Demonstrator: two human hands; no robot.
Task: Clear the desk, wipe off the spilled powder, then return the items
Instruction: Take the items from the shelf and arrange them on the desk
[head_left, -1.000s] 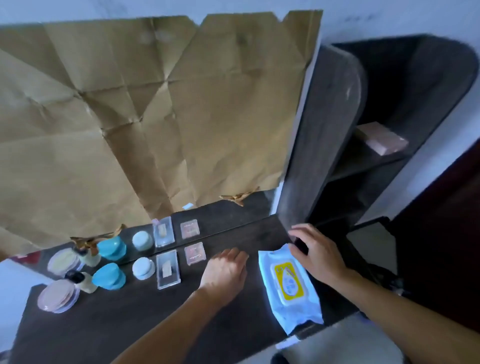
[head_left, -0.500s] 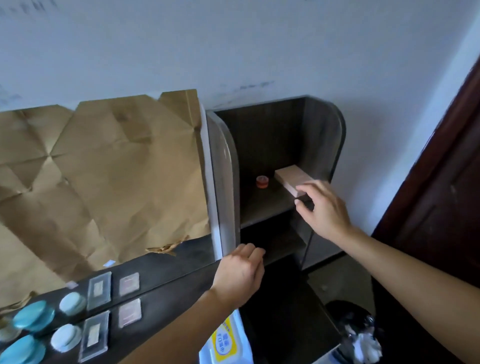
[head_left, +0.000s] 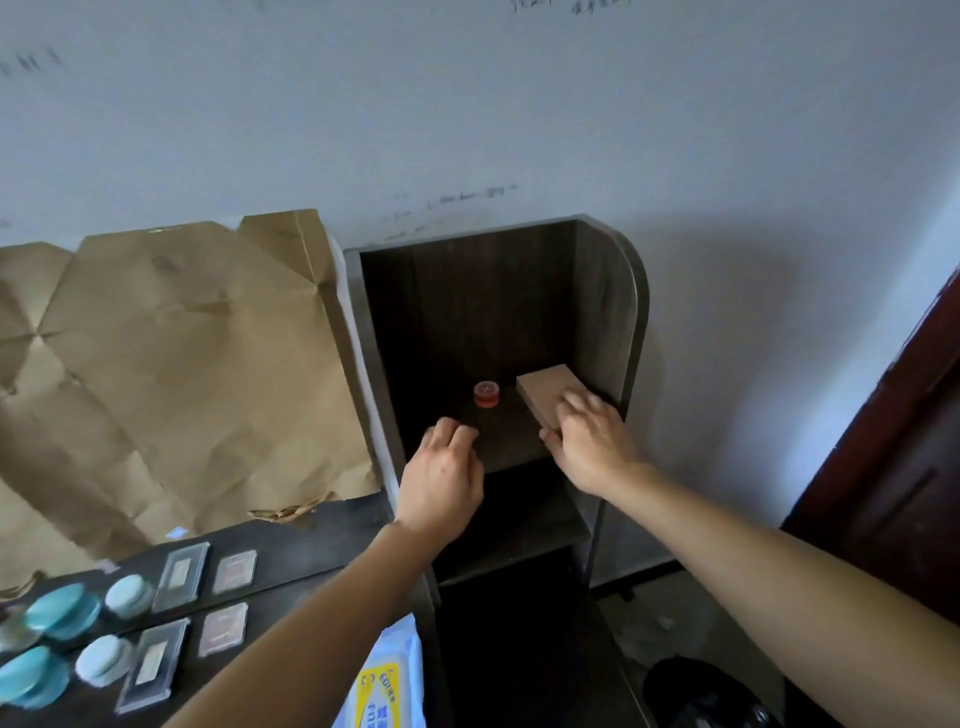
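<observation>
On the left, blue round pots (head_left: 31, 678), a clear case (head_left: 150, 662) and a small pink case (head_left: 223, 629) sit on the desk (head_left: 200, 675), so I think it is not cleared yet. I cannot see any spilled powder from here. A pack of wipes (head_left: 387, 680) lies at the near edge, and I think no wiping has begun. My left hand (head_left: 441, 478) is at the front of the shelf (head_left: 608, 312), near a little red jar (head_left: 487, 393). Its fingers are loosely bent and hold nothing. To the right, my right hand (head_left: 587, 441) grips a flat tan box (head_left: 543, 387) that sits on the shelf, fingers on top and thumb at its near end. Nearly all of the job is left.
</observation>
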